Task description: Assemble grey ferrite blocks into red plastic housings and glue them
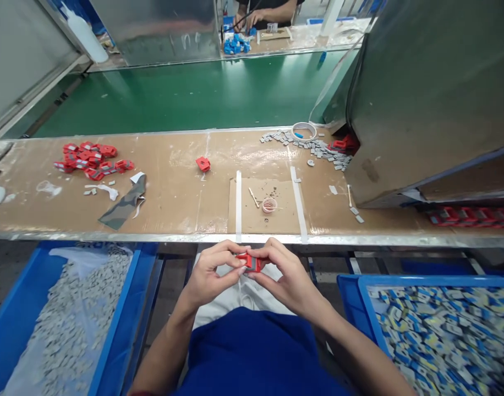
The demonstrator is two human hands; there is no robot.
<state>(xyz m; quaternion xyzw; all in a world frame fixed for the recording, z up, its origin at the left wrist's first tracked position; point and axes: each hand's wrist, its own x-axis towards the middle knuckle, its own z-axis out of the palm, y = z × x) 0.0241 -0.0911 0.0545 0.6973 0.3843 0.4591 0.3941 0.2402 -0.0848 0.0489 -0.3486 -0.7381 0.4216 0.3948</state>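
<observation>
Between both hands, over my lap and just short of the table edge, is a small red plastic part with a grey piece on it (252, 263). My left hand (214, 273) pinches its left side with thumb and fingers. From the right, my right hand (285, 275) grips the other end, fingertips on top and thumb below. Fingers cover much of the part. Beyond the hands, a small cup (269, 205) with a thin stick across it stands on a cardboard sheet, beside a cotton swab (254, 198). A single similar red part (203, 164) lies farther back.
A pile of red parts (91, 158) sits at left, near a camouflage cloth strip (124, 203). Grey pieces (318, 149) and a tape roll (303, 131) lie back right. Blue bins (130, 275) (361, 286) flank me. Across the green belt (194, 93), another person's hands (247, 21) work.
</observation>
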